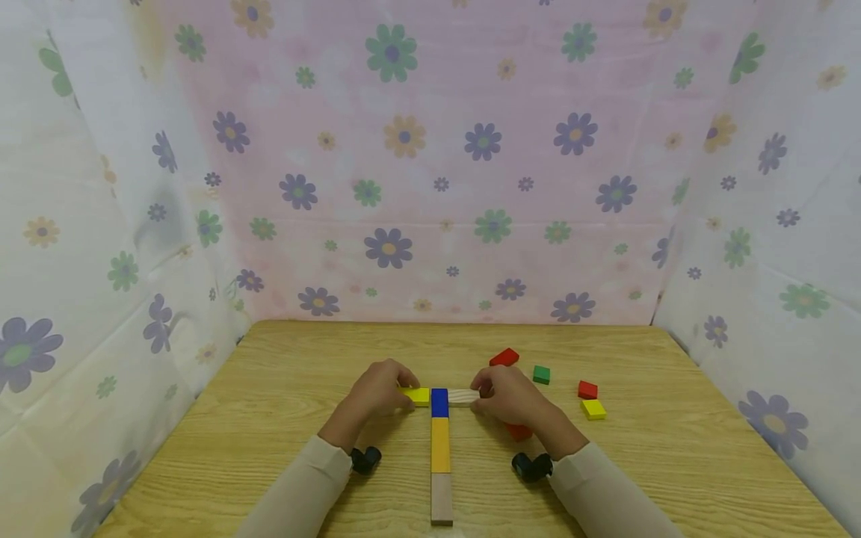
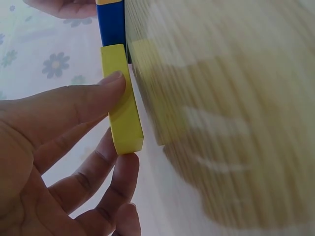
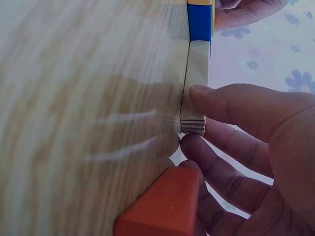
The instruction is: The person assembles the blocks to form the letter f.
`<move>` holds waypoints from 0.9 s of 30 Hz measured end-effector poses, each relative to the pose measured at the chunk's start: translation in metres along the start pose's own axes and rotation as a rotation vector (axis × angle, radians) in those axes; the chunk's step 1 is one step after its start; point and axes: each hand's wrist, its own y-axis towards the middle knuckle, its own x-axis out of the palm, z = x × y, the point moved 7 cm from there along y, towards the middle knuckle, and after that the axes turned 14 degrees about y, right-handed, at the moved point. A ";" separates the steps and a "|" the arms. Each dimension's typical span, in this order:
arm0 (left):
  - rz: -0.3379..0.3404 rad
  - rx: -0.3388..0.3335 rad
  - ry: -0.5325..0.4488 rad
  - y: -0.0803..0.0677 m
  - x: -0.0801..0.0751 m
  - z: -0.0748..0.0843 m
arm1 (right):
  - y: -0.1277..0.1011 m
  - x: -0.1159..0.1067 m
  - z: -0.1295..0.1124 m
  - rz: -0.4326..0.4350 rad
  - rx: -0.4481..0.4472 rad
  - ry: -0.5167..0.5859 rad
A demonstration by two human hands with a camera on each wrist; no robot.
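The left hand (image 1: 377,392) pinched a flat yellow wooden block (image 1: 415,395) and the right hand (image 1: 506,394) a plain wooden block (image 1: 461,396), both touching the blue block (image 1: 439,402) between them.

Yellow block (image 1: 418,396): flat on bench, short end abutting blue block (image 1: 439,402), left side. Plain wood block (image 1: 461,396): flat, abutting blue block, right side. Both perpendicular to blue block, forming a T.
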 end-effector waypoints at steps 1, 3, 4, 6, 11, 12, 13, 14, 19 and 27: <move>0.000 0.005 0.003 0.000 0.000 0.000 | 0.000 0.000 0.000 0.000 0.000 -0.001; -0.004 -0.001 -0.001 0.001 0.001 0.000 | 0.000 0.000 0.001 0.001 -0.002 -0.001; -0.004 -0.002 -0.001 0.001 0.001 0.000 | 0.000 0.000 0.001 0.000 -0.002 -0.001; -0.005 -0.005 0.001 0.001 0.001 0.001 | 0.000 0.000 0.001 0.001 -0.004 0.000; -0.010 -0.003 -0.013 -0.001 0.000 0.004 | 0.000 0.000 0.000 0.001 -0.015 0.003; -0.011 -0.001 -0.018 -0.002 0.000 0.005 | 0.001 0.000 0.000 0.000 -0.018 0.004; -0.012 -0.001 -0.023 -0.002 -0.001 0.005 | 0.001 0.000 0.000 -0.001 -0.022 0.005; -0.013 -0.002 -0.028 -0.003 -0.001 0.006 | 0.001 0.001 0.000 -0.002 -0.025 0.007; -0.013 -0.003 -0.028 -0.002 0.001 0.005 | 0.000 0.001 -0.001 -0.003 -0.024 0.008; -0.011 0.005 -0.012 0.002 0.005 0.002 | -0.001 0.000 -0.002 0.001 -0.010 0.010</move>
